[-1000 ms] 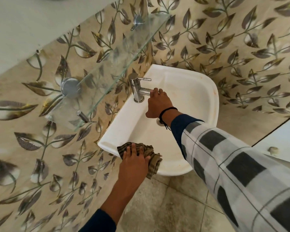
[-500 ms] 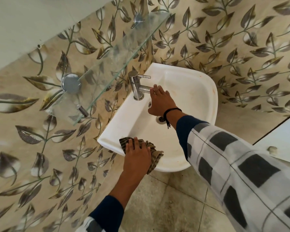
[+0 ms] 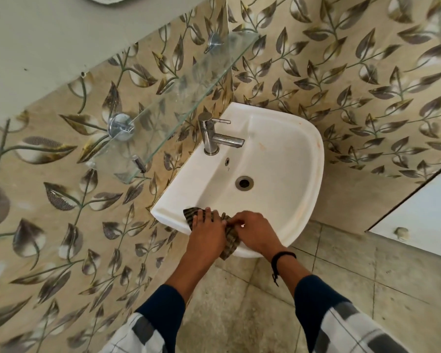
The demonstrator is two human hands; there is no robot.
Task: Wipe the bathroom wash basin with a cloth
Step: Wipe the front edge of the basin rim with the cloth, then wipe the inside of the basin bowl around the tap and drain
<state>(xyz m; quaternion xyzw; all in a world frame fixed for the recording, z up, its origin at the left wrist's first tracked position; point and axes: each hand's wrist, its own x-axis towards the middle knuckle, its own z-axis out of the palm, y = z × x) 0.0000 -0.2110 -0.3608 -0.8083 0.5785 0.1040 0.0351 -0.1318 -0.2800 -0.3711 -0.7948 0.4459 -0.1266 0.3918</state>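
A white wash basin (image 3: 290,138) is fixed in the corner of a leaf-patterned tiled wall. A dark striped cloth (image 3: 230,240) lies on the basin's near rim. My left hand (image 3: 207,233) rests flat on the cloth with its fingers straight. My right hand (image 3: 259,231) is beside it, its fingers curled onto the cloth's right edge. A steel tap (image 3: 213,135) stands at the basin's back left, and the drain (image 3: 244,182) shows in the middle of the bowl.
A glass shelf (image 3: 178,98) on steel brackets juts from the left wall above the tap. A white door or panel (image 3: 423,215) stands at the right. Stained floor tiles (image 3: 239,314) lie below the basin.
My right hand left the tap and came down to the cloth at the near rim. My left hand stayed on the cloth. The drain is uncovered.
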